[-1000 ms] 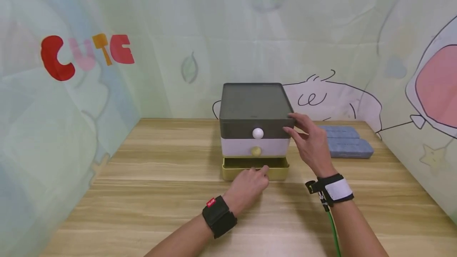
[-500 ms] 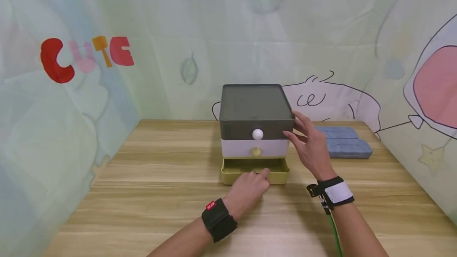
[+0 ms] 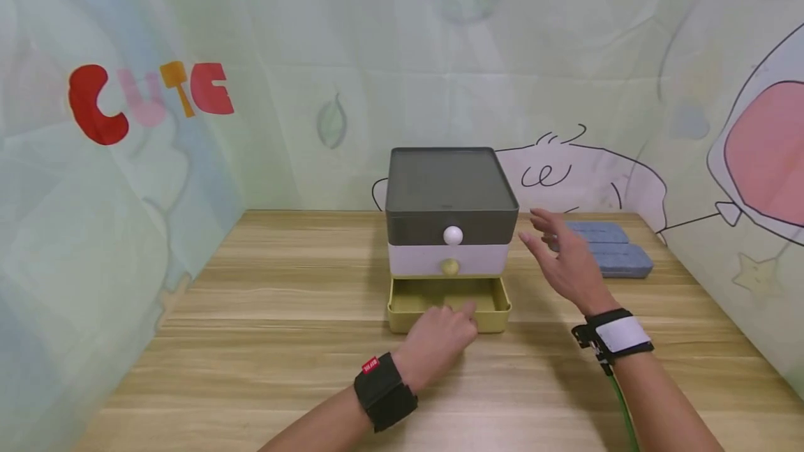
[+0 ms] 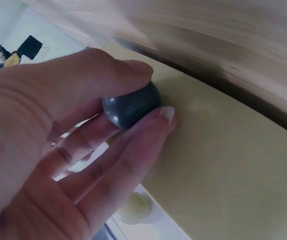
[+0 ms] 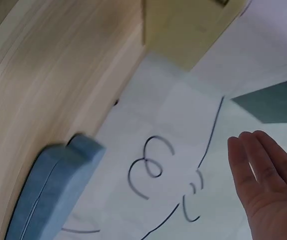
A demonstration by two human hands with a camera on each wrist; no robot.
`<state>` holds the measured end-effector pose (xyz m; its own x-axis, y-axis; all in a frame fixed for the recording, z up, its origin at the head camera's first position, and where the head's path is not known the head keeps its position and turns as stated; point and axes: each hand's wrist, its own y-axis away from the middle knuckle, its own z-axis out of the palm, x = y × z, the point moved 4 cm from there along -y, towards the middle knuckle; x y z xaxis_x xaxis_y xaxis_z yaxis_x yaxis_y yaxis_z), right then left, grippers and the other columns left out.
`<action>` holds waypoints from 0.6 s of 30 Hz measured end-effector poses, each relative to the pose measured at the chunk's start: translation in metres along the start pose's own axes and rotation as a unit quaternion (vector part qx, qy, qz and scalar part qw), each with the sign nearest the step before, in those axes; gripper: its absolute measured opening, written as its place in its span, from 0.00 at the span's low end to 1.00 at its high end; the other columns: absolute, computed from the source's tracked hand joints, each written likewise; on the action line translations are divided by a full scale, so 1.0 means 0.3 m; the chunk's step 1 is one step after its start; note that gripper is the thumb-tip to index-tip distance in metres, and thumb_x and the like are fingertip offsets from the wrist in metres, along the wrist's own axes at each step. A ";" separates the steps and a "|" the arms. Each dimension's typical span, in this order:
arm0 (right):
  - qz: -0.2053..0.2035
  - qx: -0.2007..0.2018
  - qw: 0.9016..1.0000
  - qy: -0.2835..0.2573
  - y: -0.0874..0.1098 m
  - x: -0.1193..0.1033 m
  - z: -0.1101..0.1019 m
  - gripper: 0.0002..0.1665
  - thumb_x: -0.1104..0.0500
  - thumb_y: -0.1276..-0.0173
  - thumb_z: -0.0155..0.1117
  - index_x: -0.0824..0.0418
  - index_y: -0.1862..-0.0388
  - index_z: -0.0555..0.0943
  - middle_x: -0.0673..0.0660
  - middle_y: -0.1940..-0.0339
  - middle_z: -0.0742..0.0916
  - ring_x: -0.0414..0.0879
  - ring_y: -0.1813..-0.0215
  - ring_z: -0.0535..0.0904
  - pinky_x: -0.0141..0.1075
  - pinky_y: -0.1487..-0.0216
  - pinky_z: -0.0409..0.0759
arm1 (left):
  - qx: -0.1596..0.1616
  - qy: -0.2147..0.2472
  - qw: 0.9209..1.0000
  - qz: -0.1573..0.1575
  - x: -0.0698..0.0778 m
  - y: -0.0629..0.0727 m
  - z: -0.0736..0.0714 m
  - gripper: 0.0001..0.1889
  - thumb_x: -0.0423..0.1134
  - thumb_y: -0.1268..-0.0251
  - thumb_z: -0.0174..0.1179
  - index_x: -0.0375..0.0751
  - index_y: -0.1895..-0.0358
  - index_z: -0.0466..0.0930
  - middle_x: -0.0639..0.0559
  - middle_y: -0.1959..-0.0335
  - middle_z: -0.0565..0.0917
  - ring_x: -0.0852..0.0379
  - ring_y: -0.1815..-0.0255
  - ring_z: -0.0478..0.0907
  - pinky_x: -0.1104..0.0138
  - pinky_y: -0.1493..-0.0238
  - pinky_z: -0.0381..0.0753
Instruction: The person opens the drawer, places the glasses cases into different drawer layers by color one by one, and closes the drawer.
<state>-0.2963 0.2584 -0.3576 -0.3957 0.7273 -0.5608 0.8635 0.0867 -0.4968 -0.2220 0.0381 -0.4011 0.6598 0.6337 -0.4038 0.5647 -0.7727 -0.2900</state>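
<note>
A small three-drawer box stands on the table, with a dark grey top drawer (image 3: 414,227), a white middle drawer (image 3: 414,259) and a yellow bottom drawer (image 3: 402,323). The yellow drawer is pulled out, and its visible inside is bare. In the left wrist view my left hand (image 4: 98,145) pinches the dark round knob (image 4: 133,106) on that drawer's front between thumb and fingers; in the head view the hand itself hides this knob. My right hand (image 3: 570,264) is in the air to the right of the box, apart from it, fingers loosely extended and holding nothing.
Two blue fabric-like cases (image 3: 618,260) lie side by side on the wooden table (image 3: 283,368), behind my right hand. A printed cloth backdrop (image 3: 289,89) encloses the table at the back and sides. A green cable (image 3: 622,403) trails from the right wrist strap.
The yellow drawer has slid farther out toward me, with my left hand on its knob. My right hand has left the box's top right corner and moved right.
</note>
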 end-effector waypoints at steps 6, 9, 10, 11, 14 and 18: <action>0.010 -0.042 0.997 0.064 -0.004 0.099 -0.049 0.34 0.45 0.21 0.55 0.64 0.26 0.67 0.72 0.30 0.77 0.70 0.34 0.75 0.66 0.39 0.74 | -0.005 0.005 1.000 0.003 0.011 0.007 -0.021 0.13 0.29 0.43 0.69 0.55 0.63 0.90 0.60 0.65 0.80 0.63 0.76 0.80 0.72 0.79 0.77; 0.015 -0.056 0.995 0.087 0.000 0.146 -0.068 0.35 0.45 0.21 0.57 0.66 0.26 0.66 0.74 0.30 0.76 0.71 0.30 0.71 0.67 0.34 0.69 | -0.014 0.010 1.000 0.002 0.015 0.010 -0.026 0.12 0.30 0.43 0.69 0.56 0.62 0.90 0.60 0.64 0.81 0.63 0.76 0.80 0.72 0.79 0.77; 0.017 -0.061 0.994 0.092 0.002 0.161 -0.073 0.36 0.45 0.22 0.57 0.66 0.26 0.66 0.74 0.30 0.75 0.72 0.29 0.70 0.68 0.34 0.67 | -0.017 0.008 1.000 0.002 0.017 0.012 -0.027 0.12 0.30 0.42 0.69 0.56 0.62 0.90 0.60 0.64 0.81 0.63 0.76 0.80 0.72 0.79 0.77; 0.021 -0.064 0.993 0.096 0.005 0.176 -0.078 0.36 0.45 0.22 0.58 0.67 0.26 0.66 0.75 0.30 0.75 0.72 0.29 0.69 0.68 0.34 0.67 | -0.019 0.008 1.000 0.002 0.018 0.013 -0.028 0.12 0.30 0.42 0.69 0.56 0.62 0.90 0.60 0.63 0.81 0.63 0.77 0.79 0.72 0.79 0.77; 0.024 -0.073 0.991 0.112 0.012 0.216 -0.089 0.38 0.45 0.24 0.61 0.68 0.27 0.67 0.76 0.30 0.75 0.73 0.30 0.68 0.69 0.34 0.66 | -0.019 0.003 1.000 0.003 0.024 0.019 -0.033 0.12 0.31 0.42 0.69 0.55 0.61 0.90 0.60 0.63 0.81 0.64 0.78 0.78 0.73 0.79 0.77; 0.042 -0.102 0.984 0.141 0.021 0.274 -0.100 0.42 0.45 0.28 0.66 0.68 0.26 0.66 0.78 0.29 0.71 0.75 0.30 0.66 0.71 0.36 0.67 | -0.011 0.000 1.000 0.005 0.031 0.026 -0.042 0.12 0.30 0.42 0.68 0.55 0.63 0.90 0.60 0.64 0.80 0.64 0.79 0.78 0.73 0.80 0.77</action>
<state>-0.3140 0.3391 -0.3870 -0.2425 0.8954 -0.3734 0.9454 0.1318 -0.2979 -0.2052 0.0385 -0.3962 0.6656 0.6255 -0.4071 0.5687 -0.7783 -0.2661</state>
